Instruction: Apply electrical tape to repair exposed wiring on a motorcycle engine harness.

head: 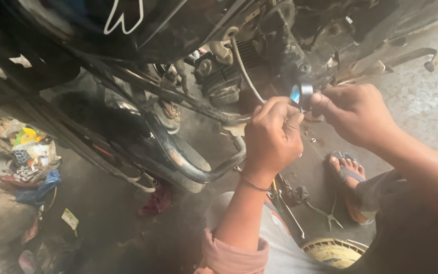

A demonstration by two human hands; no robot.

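A black motorcycle (pixel 143 91) fills the upper left, its engine (pixel 219 76) and dark frame tubes exposed. My left hand (pixel 272 137) is closed in front of the engine, pinching the lower side of a small silver and blue part (pixel 301 95). My right hand (pixel 353 114) grips the same part from the right with thumb and fingers. A pale cable (pixel 244 68) runs from the engine down toward my left hand. Both hands hover above the grey floor, just right of the curved crash guard (pixel 188 162).
Metal hand tools (pixel 300 200) and small nuts lie on the floor below my hands. My sandalled foot (pixel 348 175) rests beside them. A pile of rags and wrappers (pixel 24 157) sits at the left. A yellowish woven round object (pixel 333 251) is at the bottom.
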